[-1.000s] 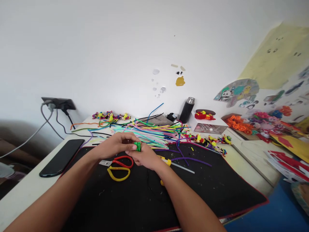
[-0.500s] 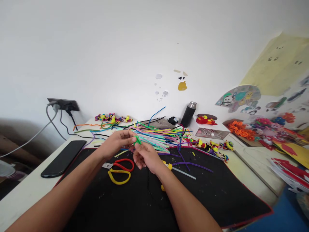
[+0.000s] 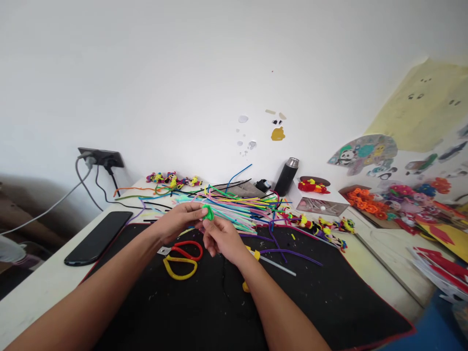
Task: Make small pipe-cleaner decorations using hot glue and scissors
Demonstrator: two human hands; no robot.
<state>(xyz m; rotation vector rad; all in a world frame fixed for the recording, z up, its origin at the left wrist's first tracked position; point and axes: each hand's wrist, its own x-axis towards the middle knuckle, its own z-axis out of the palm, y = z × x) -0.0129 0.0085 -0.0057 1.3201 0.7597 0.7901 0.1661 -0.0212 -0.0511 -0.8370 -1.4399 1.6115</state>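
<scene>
A small bright green piece of bent pipe cleaner (image 3: 208, 212) is pinched between both hands above the back of the black mat (image 3: 175, 312). My left hand (image 3: 183, 219) grips it from the left with thumb and fingertips. From the right, my right hand (image 3: 221, 236) pinches its lower side, the other fingers curled below. Scissors (image 3: 181, 261) with one red and one yellow handle lie beneath my left wrist. Yellow pieces (image 3: 255, 253) and a clear stick (image 3: 280, 267) are partly hidden by my right forearm. Behind the hands spreads a pile of coloured pipe cleaners (image 3: 234, 207).
A black phone (image 3: 98, 239) lies at the left, near a wall socket (image 3: 102, 157) with cables. At the back stand a black flask (image 3: 287, 176) and a white box (image 3: 320, 202). Small pipe-cleaner figures (image 3: 325, 226) and orange flowers (image 3: 365, 204) lie to the right.
The green piece has turned between the fingers and now looks more like a rounded loop. Both hands keep their pinch in nearly the same place. The view has shifted slightly.
</scene>
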